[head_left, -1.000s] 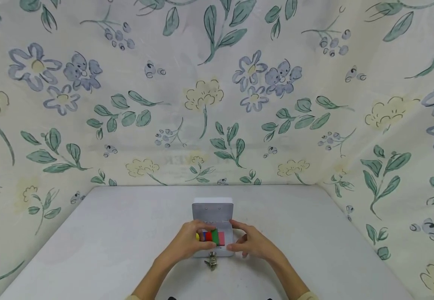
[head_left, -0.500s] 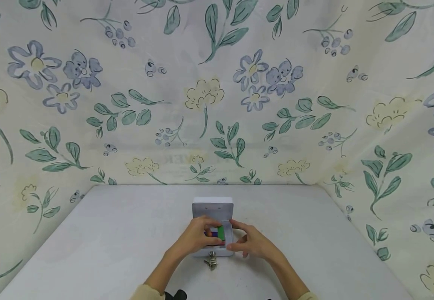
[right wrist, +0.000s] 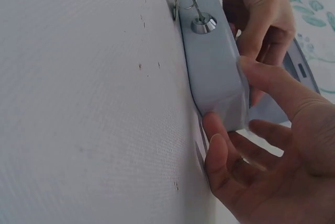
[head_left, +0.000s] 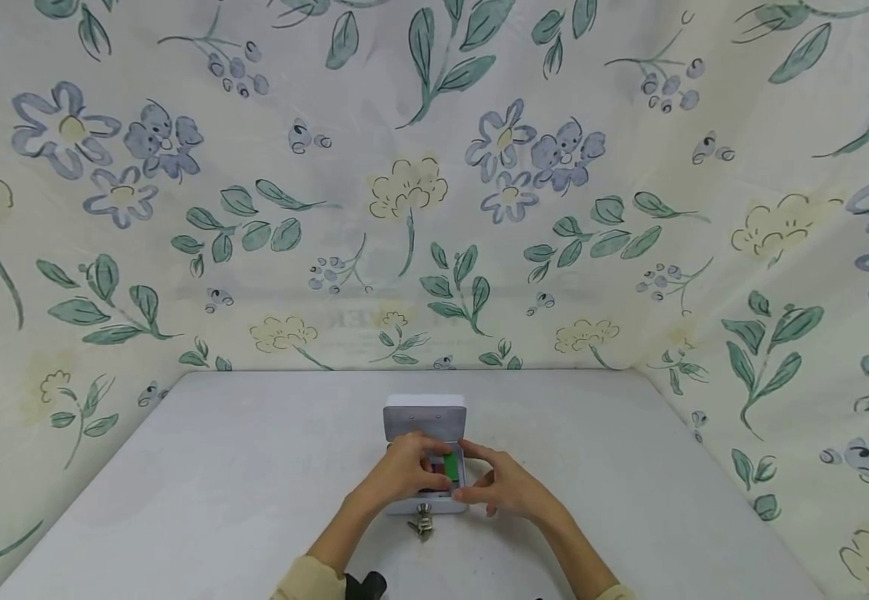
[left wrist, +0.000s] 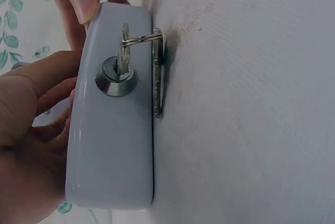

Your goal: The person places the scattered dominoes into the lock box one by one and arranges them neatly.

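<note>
A small white metal cash box (head_left: 404,507) stands on the table with its lid (head_left: 425,422) raised. Keys on a ring (head_left: 422,527) hang from the lock (left wrist: 116,76) on its front. My left hand (head_left: 397,473) reaches over the front wall into the box, fingers and thumb curled about several coloured blocks. A green block (head_left: 451,467) shows past its fingertips, with a reddish block (head_left: 437,473) beside it; the rest are hidden by the hand. My right hand (head_left: 509,483) holds the right side of the box, its thumb (right wrist: 256,69) on the front corner's rim.
The white table (head_left: 217,483) extends around the box. Behind and at the sides hangs a cloth (head_left: 359,250) printed with flowers and leaves. A dark object (head_left: 367,586) shows by the left sleeve (head_left: 314,579).
Inside the box, my left hand has shifted right with the coloured blocks, and the green block now lies nearer the right wall. The right hand has kept its place.
</note>
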Demonstrator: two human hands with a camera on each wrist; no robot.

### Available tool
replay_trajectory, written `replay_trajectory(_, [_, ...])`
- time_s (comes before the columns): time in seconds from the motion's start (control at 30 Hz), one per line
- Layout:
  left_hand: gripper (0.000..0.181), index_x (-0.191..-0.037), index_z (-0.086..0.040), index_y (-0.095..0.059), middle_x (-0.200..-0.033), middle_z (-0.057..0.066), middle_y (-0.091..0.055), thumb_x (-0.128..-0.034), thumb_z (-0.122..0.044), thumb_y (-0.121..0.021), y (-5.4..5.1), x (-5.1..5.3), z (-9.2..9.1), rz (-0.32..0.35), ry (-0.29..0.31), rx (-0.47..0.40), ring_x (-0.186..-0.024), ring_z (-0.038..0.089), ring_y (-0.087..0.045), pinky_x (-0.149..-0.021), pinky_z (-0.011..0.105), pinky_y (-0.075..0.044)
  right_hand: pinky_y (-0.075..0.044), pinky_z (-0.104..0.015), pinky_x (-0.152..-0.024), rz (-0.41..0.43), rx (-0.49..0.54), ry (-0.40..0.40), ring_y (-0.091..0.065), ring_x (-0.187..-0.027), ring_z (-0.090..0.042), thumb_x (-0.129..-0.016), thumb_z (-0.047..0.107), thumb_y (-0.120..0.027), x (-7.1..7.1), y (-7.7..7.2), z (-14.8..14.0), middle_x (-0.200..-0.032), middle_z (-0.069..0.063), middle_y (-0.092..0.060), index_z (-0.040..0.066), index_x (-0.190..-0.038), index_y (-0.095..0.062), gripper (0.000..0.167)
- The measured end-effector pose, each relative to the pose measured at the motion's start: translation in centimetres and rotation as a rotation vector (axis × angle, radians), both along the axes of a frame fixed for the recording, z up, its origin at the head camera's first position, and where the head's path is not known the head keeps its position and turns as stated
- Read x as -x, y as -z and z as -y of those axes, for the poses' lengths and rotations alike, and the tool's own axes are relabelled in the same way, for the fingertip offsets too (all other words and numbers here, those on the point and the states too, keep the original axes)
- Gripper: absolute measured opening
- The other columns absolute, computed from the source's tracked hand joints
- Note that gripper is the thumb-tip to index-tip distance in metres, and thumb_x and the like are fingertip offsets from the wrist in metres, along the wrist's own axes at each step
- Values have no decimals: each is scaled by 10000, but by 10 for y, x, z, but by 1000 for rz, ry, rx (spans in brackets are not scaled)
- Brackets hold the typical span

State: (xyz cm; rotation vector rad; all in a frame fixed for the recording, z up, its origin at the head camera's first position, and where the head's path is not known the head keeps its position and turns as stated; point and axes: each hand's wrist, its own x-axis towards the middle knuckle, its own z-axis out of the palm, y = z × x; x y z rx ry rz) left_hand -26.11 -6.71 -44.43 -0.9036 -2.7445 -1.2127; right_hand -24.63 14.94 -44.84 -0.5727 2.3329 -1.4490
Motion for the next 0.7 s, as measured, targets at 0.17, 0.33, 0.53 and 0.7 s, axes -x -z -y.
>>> replay_trajectory(0.17, [390, -1118, 24, -712, -992, 134, -651, -772, -122, -817, 5, 3, -1, 5, 3, 2, -681, 33, -524, -561, 150, -465, -499, -273, -543, -4, -8, 4, -572, -579, -142, -864, 232, -756, 1, 0, 0, -1035, -170, -715, 42, -1518, -329, 804])
replay_trajectory(0.33, [369, -1088, 16, -725, -954, 103, -641, -765, -134, -824, 10, 7, -3, 18, 11, -4, -701, 42, -513, -577, 151, -463, -491, -269, -549, -5, -11, 0, -561, -559, -141, -862, 237, -759, 0, 0, 0, -917, -153, -735, 39, -1517, -331, 807])
replay_trajectory(0.53, [346, -1074, 4, -734, -953, 82, -637, -766, -128, -821, 14, 8, -5, 24, 8, -11, -748, 81, -507, -595, 160, -457, -488, -269, -549, -12, -14, 2, -562, -557, -143, -859, 237, -761, 0, 0, 0, -911, -141, -736, 39, -1514, -337, 805])
replay_trajectory(0.7, [329, -1069, -5, -739, -994, 97, -661, -770, -119, -814, 16, 9, -8, 17, -1, -3, -804, 127, -524, -617, 161, -456, -489, -269, -537, -11, -14, 5, -570, -578, -146, -859, 232, -762, 0, 0, 0, -925, -137, -734, 40, -1514, -336, 805])
